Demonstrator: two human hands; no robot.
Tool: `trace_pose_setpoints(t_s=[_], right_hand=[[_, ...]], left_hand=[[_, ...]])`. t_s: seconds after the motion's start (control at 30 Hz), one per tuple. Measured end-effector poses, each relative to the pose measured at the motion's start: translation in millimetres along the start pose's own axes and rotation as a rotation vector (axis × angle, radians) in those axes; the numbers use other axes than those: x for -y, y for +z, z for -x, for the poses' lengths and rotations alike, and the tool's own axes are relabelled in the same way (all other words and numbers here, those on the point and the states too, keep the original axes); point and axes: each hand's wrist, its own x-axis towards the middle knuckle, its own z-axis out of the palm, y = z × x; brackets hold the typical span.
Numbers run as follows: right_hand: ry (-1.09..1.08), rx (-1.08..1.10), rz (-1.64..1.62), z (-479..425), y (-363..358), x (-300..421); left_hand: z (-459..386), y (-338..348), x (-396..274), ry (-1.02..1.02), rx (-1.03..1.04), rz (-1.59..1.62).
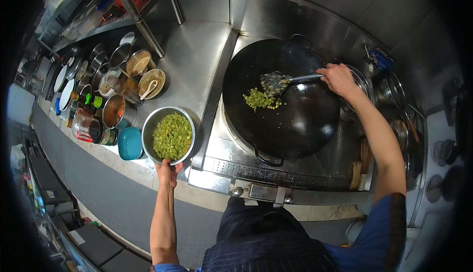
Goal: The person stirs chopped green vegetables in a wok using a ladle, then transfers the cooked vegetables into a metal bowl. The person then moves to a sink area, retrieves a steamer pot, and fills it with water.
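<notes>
My left hand (169,172) grips the near rim of a steel bowl (145,139), thumb over the edge. Chopped green vegetables with some yellow and orange bits (172,136) fill much of it. In my right hand (340,79) is the handle of a wok spatula (275,82), its blade speckled with food. That blade rests over a large black wok (310,124) on the stove. A small heap of chopped greens (258,99) lies in the wok just below and left of the blade, with a few yellow bits beside it.
Left of the steel bowl stand a teal container (130,143), a pot of reddish contents (114,111), a bowl holding a white spoon (152,83) and several bottles. A metal shelf post (136,17) rises behind them. Pots (388,87) and a brush (356,176) sit at the right.
</notes>
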Motion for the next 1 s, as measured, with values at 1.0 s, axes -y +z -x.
trace_pose_setpoints(t_s=[1.0], right_hand=[[-0.261, -0.471, -0.321, -29, -72, 143]], left_hand=[[-5, 105, -50, 0.063, 0.292, -0.292]])
